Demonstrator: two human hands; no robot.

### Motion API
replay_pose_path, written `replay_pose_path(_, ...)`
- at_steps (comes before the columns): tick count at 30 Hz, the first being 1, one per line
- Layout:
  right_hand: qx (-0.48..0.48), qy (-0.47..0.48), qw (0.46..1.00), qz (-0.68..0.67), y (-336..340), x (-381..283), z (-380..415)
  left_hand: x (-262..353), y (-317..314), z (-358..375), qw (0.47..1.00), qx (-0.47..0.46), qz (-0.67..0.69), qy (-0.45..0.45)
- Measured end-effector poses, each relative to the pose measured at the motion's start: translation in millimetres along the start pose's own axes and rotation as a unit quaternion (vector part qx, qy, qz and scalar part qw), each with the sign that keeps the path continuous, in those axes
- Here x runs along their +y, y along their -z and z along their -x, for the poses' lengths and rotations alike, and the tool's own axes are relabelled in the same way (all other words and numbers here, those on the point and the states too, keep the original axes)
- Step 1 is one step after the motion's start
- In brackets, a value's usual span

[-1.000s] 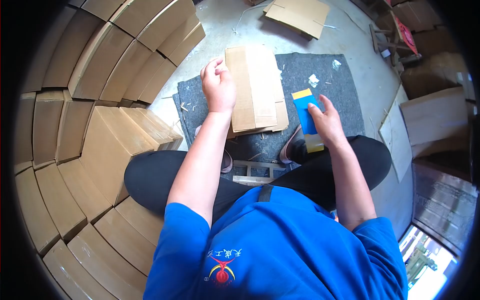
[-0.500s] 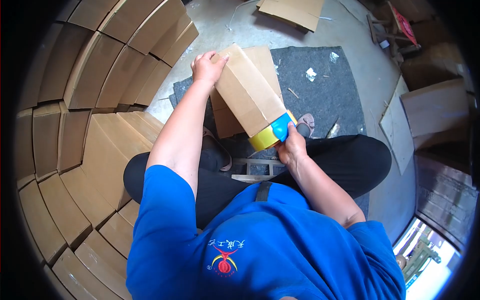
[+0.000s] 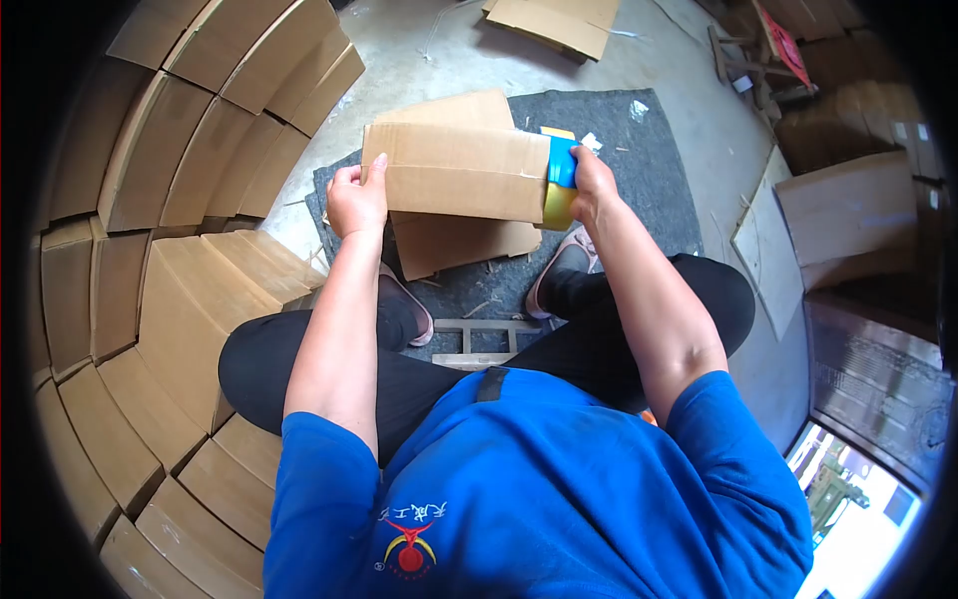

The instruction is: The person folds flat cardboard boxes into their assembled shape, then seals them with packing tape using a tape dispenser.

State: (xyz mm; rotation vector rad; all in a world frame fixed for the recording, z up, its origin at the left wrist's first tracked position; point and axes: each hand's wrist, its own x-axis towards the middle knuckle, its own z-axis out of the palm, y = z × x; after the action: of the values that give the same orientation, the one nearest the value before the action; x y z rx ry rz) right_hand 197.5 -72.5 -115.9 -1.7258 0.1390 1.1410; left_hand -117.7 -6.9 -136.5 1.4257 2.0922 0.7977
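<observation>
A closed cardboard box [image 3: 464, 172] lies lengthwise across the front of me, above the floor mat. At its left end my left hand [image 3: 357, 200] grips the near corner, the thumb up on the side and the fingers curled. My right hand [image 3: 593, 185] is closed around a blue tape dispenser [image 3: 563, 162] with a wide roll of yellowish tape [image 3: 559, 205], pressed against the box's right end. A seam runs along the box between its top and near side. Most of my right fingers are hidden behind the dispenser.
Flat cardboard pieces [image 3: 459, 245] lie under the box on a dark mat [image 3: 639, 180]. Stacked cartons [image 3: 190, 290] rise close on my left. More cardboard [image 3: 848, 210] leans at the right, and a flat sheet [image 3: 559, 22] lies farther ahead.
The box has turned from a slant to nearly straight across. My left hand has come down and nearer along its left end, while my right hand has moved up with the tape dispenser.
</observation>
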Motion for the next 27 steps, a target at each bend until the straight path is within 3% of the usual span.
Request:
replay_pose_path(2,-0.050,0.021,0.998,0.010,-0.6,-8.0,-13.8,-7.6,1.7,-2.4,1.000,-0.011,-0.004,-0.011)
replay_pose_path(9,-0.074,-0.020,0.992,0.095,12.5,-35.5,-15.4,13.8,20.2,21.6,0.998,-0.060,-0.020,-0.027)
replay_pose_path(11,-0.041,0.006,0.991,0.129,10.0,-38.7,-7.6,10.0,16.4,14.8,0.998,-0.053,-0.012,-0.028)
replay_pose_path(13,0.055,0.154,0.958,0.236,12.4,-46.8,-8.5,3.3,9.2,6.8,0.998,-0.063,0.013,-0.012)
replay_pose_path(15,0.039,0.252,0.941,0.222,23.0,-60.2,-21.6,-8.3,-2.8,-1.5,0.995,-0.053,0.082,0.035)
replay_pose_path(16,0.006,0.290,0.931,0.221,26.8,-73.2,-7.1,-12.9,-5.9,-4.3,0.985,-0.050,0.147,0.080)
replay_pose_path(17,-0.014,0.321,0.922,0.218,28.7,-85.1,3.8,3.7,7.8,5.0,0.985,0.010,0.159,0.068)
replay_pose_path(20,-0.123,0.340,0.899,0.246,29.9,-112.1,85.0,-2.3,3.3,-3.5,0.982,0.066,0.177,0.007)
replay_pose_path(22,-0.154,0.342,0.887,0.268,32.3,-114.7,121.8,3.7,0.1,1.9,0.982,0.048,0.185,-0.004)
replay_pose_path(24,-0.209,0.336,0.872,0.289,36.1,-109.5,145.0,18.1,-1.4,9.5,0.955,0.088,0.285,-0.009)
replay_pose_path(25,-0.229,0.334,0.863,0.302,37.7,-106.4,155.4,41.4,15.3,23.5,0.949,0.039,0.314,-0.009)
replay_pose_path(27,-0.289,0.338,0.841,0.307,42.5,-98.3,165.9,82.1,51.6,48.6,0.900,-0.225,0.372,0.029)
